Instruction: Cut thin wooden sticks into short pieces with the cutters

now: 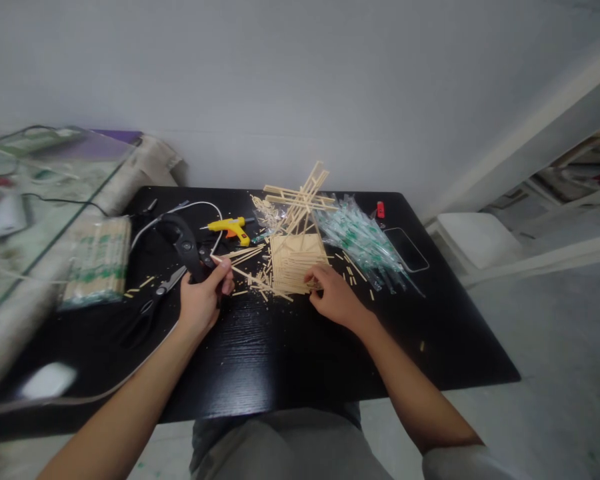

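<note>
My left hand (201,293) is wrapped round the handles of a black hand cutter (186,250), its curved jaw pointing up and away. A thin wooden stick (250,277) slants right from beside its fingertips; whether they also pinch it I cannot tell. My right hand (333,293) has its fingers curled inward over the near right part of a square wooden stick panel (283,250). Anything between those fingertips is too small to make out. Loose sticks (305,263) lie on the panel, and short cut pieces (265,280) are scattered to its left.
Behind the panel stands a stick framework (305,200). A yellow glue gun (233,228), black-handled scissors (153,307) and a packed stick bundle (100,260) are on the left. Plastic wrappers (360,233), a phone-like dark rectangle (407,250) and a small red object (381,209) lie right.
</note>
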Action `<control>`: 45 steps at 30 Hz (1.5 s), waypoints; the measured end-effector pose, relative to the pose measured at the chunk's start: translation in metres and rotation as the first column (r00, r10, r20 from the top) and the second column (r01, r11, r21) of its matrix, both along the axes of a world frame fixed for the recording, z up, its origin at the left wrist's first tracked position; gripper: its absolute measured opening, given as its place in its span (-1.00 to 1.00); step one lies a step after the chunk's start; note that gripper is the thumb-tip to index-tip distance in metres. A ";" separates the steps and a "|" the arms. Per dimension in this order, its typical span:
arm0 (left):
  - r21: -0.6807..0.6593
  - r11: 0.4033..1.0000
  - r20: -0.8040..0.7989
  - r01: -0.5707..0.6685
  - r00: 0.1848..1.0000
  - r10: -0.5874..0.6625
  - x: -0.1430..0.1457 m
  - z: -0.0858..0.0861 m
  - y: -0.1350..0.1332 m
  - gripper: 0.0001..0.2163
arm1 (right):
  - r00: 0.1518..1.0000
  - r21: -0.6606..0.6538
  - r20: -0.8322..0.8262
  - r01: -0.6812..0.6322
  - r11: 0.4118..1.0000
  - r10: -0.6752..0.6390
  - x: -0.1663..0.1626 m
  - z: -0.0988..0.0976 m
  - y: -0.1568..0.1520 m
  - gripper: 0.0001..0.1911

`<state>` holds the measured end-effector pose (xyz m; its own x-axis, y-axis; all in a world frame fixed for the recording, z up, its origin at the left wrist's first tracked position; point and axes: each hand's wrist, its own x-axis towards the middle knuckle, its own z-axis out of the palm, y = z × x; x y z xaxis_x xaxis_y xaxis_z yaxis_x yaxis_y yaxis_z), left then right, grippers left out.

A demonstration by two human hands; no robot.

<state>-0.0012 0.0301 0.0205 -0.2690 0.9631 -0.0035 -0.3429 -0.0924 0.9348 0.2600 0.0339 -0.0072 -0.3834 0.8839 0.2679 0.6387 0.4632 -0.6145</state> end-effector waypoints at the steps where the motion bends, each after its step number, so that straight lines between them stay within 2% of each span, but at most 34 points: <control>1: -0.007 1.000 -0.005 -0.001 1.000 0.001 0.000 -0.001 0.000 -0.78 | 0.999 0.012 0.043 -0.012 1.000 0.011 0.000 0.000 -0.001 -0.64; 7: -0.055 0.998 -0.013 0.011 1.000 -0.012 0.002 -0.003 0.000 -0.76 | 0.984 0.095 0.178 -0.047 0.994 0.029 0.000 -0.004 -0.002 -0.67; 14: -0.069 0.997 -0.010 0.016 1.000 -0.017 0.003 -0.002 0.000 -0.76 | 0.973 0.081 0.227 -0.063 0.995 0.044 -0.001 -0.004 -0.002 -0.70; 29: -0.037 0.997 -0.038 0.064 0.997 -0.066 0.002 -0.007 0.001 -0.79 | 0.977 0.079 0.202 -0.079 0.994 0.062 -0.001 -0.006 -0.003 -0.69; 38: -0.054 0.996 -0.030 0.070 0.997 -0.072 0.002 -0.004 -0.001 -0.76 | 0.976 0.063 0.207 -0.082 0.995 0.068 -0.002 -0.006 -0.003 -0.69; 42: -0.057 0.996 -0.042 0.061 0.997 -0.063 0.002 -0.005 0.000 -0.74 | 0.986 0.055 0.159 -0.050 0.997 0.041 -0.001 -0.007 -0.003 -0.69; 45: -0.060 0.996 -0.055 0.060 0.996 -0.064 0.003 -0.005 -0.001 -0.74 | 0.998 0.067 0.059 -0.023 0.997 0.019 0.000 -0.005 -0.003 -0.67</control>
